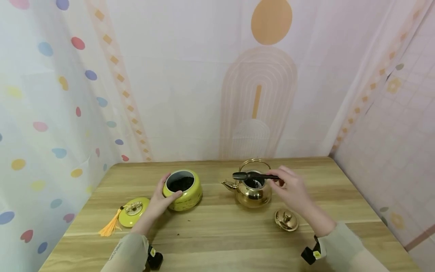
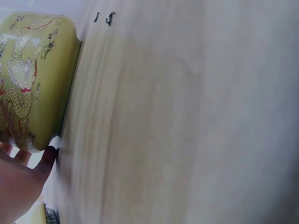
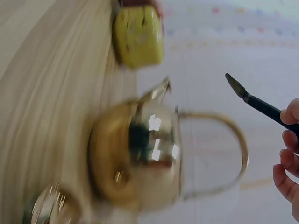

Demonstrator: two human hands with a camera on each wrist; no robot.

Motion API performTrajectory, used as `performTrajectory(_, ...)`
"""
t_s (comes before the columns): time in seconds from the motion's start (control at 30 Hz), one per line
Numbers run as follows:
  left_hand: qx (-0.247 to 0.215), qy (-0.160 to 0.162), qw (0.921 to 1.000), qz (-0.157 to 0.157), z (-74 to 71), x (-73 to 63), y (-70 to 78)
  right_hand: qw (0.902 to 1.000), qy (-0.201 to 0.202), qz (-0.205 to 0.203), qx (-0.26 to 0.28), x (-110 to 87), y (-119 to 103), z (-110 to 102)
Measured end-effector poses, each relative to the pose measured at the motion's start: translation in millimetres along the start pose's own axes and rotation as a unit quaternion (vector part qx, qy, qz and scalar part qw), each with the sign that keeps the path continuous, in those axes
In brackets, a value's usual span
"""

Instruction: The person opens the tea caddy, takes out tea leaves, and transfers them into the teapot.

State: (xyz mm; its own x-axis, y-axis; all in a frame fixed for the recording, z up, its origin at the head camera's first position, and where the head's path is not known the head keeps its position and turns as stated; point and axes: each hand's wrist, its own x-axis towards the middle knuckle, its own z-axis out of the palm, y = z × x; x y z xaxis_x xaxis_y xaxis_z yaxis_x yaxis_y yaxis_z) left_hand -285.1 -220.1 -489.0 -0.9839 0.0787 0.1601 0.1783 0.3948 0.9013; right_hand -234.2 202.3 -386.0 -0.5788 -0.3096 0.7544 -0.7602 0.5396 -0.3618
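Observation:
My left hand grips a yellow-green tea jar by its side, thumb near the front rim and fingers round the far left. Dark loose tea leaves lie inside it. A gold dragon pattern decorates the jar wall in the left wrist view. In my right hand a dark tea scoop is pinched by its handle, its head pointing left. The scoop passes above the open mouth of a shiny gold teapot, whose hoop handle stands up behind. Something dark shows inside the pot.
A gold teapot lid lies right of the pot, close below my right forearm. The jar's yellow lid, with an orange tassel, rests at the left. Small leaf bits are scattered on the wooden table. Patterned curtains stand behind.

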Motion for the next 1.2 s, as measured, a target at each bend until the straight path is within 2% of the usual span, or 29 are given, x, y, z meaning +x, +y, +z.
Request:
performTrajectory(0.13, -0.002, 0.002, 1.0000, -0.001, 0.5, -0.7, -0.1, 0.9982, -0.030, -0.028, 0.045, 18.7, -13.3, 19.9)
performTrajectory(0.27, -0.003, 0.003, 1.0000, -0.001, 0.0, 0.5, -0.9, 0.9957, -0.078, -0.032, 0.037, 45.5, -22.4, 44.8)
performTrajectory(0.43, -0.006, 0.005, 1.0000, 0.004, -0.4, -0.6, -3.1, 0.9843, -0.176, 0.008, -0.013, 78.7, -35.2, 78.2)
performTrajectory(0.53, -0.007, 0.007, 0.9999, 0.005, 0.2, -1.2, -3.1, 0.9730, -0.224, 0.004, -0.057, 96.6, -40.3, 96.9)
performTrajectory(0.67, -0.009, 0.008, 0.9999, 0.008, 2.0, 1.3, -2.6, 0.9589, -0.261, -0.007, -0.111, 115.0, -41.8, 119.2)
performTrajectory(0.83, -0.017, 0.007, 0.9997, 0.014, 5.8, 5.9, -5.3, 0.9472, -0.280, -0.009, -0.156, 126.6, -37.0, 143.5)
performTrajectory(1.03, -0.026, 0.005, 0.9996, 0.008, 10.2, 5.8, -5.2, 0.9294, -0.300, -0.028, -0.214, 126.5, -30.0, 167.7)
performTrajectory(1.2, -0.024, 0.008, 0.9997, 0.006, 9.9, 3.8, -1.0, 0.9191, -0.326, -0.026, -0.220, 125.0, -34.8, 178.0)
